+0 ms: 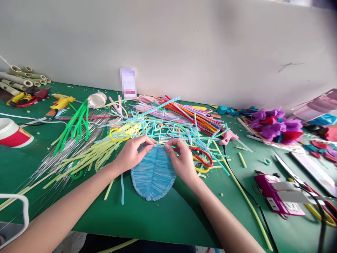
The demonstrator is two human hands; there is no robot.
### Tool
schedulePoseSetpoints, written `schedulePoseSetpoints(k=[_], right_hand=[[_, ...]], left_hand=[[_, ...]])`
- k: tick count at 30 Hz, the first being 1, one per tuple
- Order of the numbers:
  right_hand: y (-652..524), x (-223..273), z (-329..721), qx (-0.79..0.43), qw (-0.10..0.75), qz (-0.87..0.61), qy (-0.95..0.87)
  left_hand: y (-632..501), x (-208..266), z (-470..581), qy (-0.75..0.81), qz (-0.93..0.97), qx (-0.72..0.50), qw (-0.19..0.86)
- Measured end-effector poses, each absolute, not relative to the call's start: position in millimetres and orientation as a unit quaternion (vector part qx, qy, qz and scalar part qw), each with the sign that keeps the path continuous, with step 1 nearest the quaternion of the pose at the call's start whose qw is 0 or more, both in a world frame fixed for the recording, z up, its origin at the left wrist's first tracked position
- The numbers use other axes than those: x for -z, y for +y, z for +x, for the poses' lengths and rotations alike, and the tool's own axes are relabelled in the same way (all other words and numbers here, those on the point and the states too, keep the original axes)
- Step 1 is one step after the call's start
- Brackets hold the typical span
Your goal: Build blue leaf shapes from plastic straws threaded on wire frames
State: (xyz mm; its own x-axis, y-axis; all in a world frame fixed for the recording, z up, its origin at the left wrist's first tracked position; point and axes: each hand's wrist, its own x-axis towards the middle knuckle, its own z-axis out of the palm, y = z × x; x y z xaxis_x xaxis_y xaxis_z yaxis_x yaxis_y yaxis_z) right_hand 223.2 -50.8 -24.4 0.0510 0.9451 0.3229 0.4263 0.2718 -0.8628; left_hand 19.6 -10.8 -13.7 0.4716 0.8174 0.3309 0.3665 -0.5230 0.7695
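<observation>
A blue leaf made of fuzzy pipe cleaners (153, 175) hangs between my hands just above the green table, its rounded end toward me. My left hand (135, 151) pinches the leaf's far end on the left side, thumb against forefinger. On the right side of that same end, my right hand (181, 158) pinches it too. A thin wire stem (162, 124) sticks up from the leaf between my fingertips. Close beyond my hands lie loose light-blue pipe cleaners (168, 128).
Yellow-green pipe cleaners (97, 154) and bare wires (60, 151) spread to the left. A yellow glue gun (61, 102) and a red-and-white cup (14, 133) stand farther left. Right are red-handled scissors (204, 156), a pink glue gun (228, 136), purple flowers (281, 124) and a magenta device (276, 195).
</observation>
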Motion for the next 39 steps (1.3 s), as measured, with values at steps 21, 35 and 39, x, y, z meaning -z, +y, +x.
schedulePoseSetpoints(k=[21, 35, 39], right_hand=[[-53.3, 11.3, 224.5, -0.624, 0.448, -0.46, -0.445], [-47.7, 9.2, 242.2, -0.002, 0.41, -0.48, -0.776], [-51.6, -3.6, 239.2, 0.168, 0.317, -0.439, -0.823]], left_hand=[[-18.4, -4.2, 26.7, 0.423, 0.644, -0.359, 0.527], [-22.5, -7.6, 28.3, 0.415, 0.643, -0.336, 0.548], [-25.1, -11.3, 34.2, 0.429, 0.688, -0.375, 0.449]])
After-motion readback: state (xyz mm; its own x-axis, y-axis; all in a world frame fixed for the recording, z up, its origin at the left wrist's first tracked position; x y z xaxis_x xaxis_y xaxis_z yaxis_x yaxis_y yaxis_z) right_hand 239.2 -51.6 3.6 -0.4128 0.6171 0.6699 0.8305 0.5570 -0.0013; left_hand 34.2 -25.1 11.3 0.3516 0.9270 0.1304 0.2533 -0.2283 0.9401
